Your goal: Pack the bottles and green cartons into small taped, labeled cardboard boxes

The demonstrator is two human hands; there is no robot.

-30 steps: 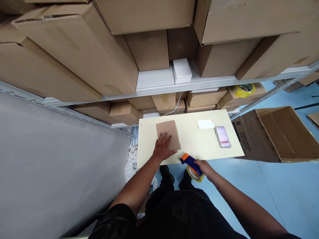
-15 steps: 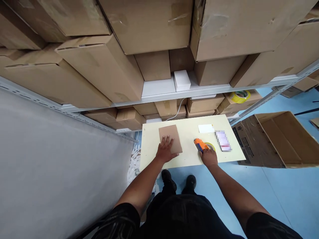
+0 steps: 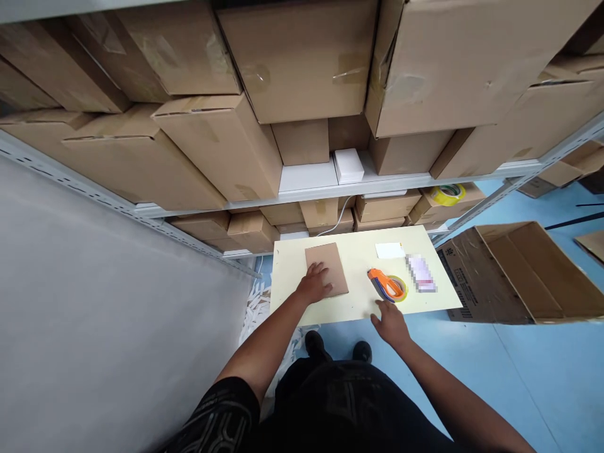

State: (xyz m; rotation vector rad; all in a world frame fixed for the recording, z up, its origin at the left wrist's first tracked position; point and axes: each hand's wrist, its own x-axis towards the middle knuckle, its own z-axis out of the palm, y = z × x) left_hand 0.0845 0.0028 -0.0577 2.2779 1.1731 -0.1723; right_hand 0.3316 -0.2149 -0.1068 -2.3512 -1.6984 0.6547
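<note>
On a pale yellow tabletop (image 3: 356, 258) lies a flat brown cardboard box (image 3: 336, 267). My left hand (image 3: 313, 285) rests on its left side with the fingers stretched out, not gripping it. To the right lies an orange and blue tape dispenser (image 3: 383, 284) with a roll of yellow tape in it. Just below the dispenser, at the table's front edge, my right hand (image 3: 391, 324) is open and holds nothing. A white card (image 3: 389, 250) and a blurred-out pinkish object (image 3: 421, 273) lie beyond the dispenser.
Metal shelving packed with cardboard boxes (image 3: 302, 63) rises behind the table. A small white box (image 3: 348, 166) sits on the middle shelf, and yellow tape rolls (image 3: 448, 194) on a lower carton. A large open carton (image 3: 514, 277) stands at the right. Paper scraps (image 3: 257, 308) litter the floor at left.
My right hand has let go of the tape dispenser and drawn back toward the table's front edge. My left hand has shifted toward the left side of the cardboard box. The camera view has tilted slightly.
</note>
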